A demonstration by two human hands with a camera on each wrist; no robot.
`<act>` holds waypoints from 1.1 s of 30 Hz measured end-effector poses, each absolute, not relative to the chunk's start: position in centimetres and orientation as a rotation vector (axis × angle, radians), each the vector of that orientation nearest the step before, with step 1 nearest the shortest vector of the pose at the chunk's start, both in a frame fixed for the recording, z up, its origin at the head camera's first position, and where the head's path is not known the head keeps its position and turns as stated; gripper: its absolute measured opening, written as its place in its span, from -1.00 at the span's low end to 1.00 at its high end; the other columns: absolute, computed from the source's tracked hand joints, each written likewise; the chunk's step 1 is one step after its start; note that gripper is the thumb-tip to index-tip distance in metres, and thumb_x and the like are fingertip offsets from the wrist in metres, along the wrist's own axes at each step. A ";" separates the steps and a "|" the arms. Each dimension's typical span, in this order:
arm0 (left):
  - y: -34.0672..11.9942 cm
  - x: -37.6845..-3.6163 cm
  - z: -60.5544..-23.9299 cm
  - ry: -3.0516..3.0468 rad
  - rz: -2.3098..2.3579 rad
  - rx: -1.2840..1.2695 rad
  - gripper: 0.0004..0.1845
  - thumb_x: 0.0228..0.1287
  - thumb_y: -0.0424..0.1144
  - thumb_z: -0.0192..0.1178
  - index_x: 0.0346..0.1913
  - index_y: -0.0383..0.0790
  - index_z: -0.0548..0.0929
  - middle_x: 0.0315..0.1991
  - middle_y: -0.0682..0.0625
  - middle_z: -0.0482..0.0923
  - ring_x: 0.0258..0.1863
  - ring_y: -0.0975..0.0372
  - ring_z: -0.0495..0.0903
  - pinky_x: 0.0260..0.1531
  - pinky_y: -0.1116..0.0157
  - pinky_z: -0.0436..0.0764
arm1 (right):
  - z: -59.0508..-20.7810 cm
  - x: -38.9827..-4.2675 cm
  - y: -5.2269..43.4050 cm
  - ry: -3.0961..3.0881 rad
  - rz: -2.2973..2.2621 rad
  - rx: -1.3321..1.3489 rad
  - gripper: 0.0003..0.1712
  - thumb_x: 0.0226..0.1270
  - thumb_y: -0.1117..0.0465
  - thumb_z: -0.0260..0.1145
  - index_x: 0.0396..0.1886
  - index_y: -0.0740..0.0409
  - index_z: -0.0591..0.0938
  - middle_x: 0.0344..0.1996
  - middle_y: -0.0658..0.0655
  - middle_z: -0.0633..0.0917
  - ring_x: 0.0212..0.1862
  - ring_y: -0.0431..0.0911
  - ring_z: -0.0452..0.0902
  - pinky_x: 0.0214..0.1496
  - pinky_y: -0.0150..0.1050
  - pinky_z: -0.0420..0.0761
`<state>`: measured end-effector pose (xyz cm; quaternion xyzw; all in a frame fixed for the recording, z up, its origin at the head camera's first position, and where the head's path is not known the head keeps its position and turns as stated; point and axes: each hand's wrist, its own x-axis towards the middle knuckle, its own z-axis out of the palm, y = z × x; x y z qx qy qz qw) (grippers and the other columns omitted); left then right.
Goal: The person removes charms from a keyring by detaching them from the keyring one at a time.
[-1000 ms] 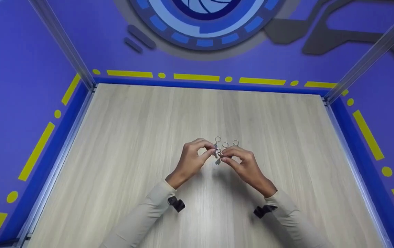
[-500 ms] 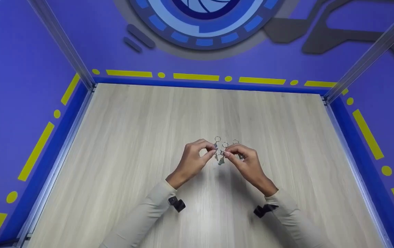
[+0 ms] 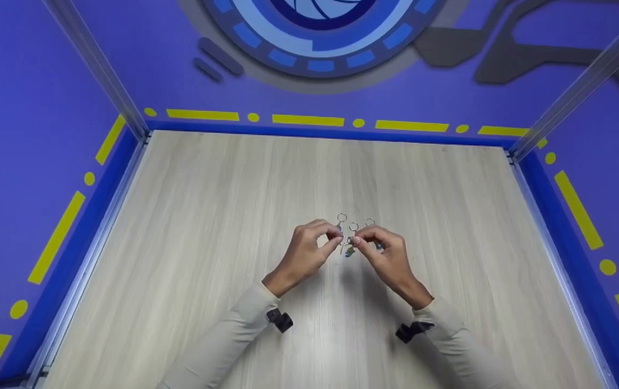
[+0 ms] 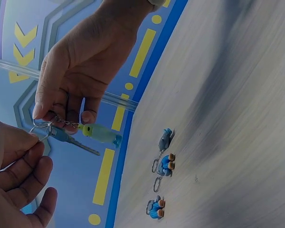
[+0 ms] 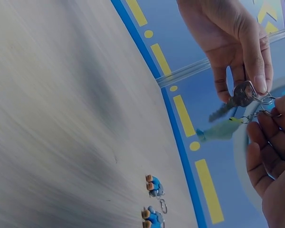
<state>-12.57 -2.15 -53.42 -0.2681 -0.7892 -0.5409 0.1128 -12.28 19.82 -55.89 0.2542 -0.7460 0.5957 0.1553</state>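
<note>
Above the middle of the desk (image 3: pixel 190 227), the left hand (image 3: pixel 304 251) pinches a key (image 5: pixel 235 100) while the right hand (image 3: pixel 387 254) pinches its keyring (image 4: pixel 42 129); three keychains (image 4: pixel 161 164) lie just behind.

The head view looks steeply down on the desk (image 3: pixel 223 227) from above and behind both grips. Each wrist view sits low and close beside its own grip, tilted, facing across toward the other; both share the key (image 4: pixel 69 138) between them.
</note>
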 end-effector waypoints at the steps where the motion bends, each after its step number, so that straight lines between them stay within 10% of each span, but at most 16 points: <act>1: -2.1 -12.6 -53.4 -2.317 -1.582 -0.791 -0.94 0.41 -0.49 0.45 -0.22 -0.29 0.82 -0.24 0.03 0.78 -0.19 0.19 0.75 -0.08 0.24 0.71 | -55.9 -12.3 19.8 -2.129 1.706 0.729 -0.80 0.42 0.58 0.44 -0.26 0.22 0.80 -0.30 0.17 0.81 -0.22 -0.14 0.72 -0.06 -0.39 0.70; 33: -2.4 -12.5 -52.9 -2.336 -2.420 -0.414 -0.78 0.37 -0.43 0.46 -0.01 -0.50 0.76 -0.18 -0.01 0.76 -0.15 0.22 0.69 -0.10 0.35 0.68 | -56.7 -11.3 18.7 -1.962 1.757 0.690 -0.83 0.44 0.67 0.33 -0.25 0.39 0.67 -0.20 0.35 0.78 -0.06 -0.10 0.76 0.06 -0.31 0.75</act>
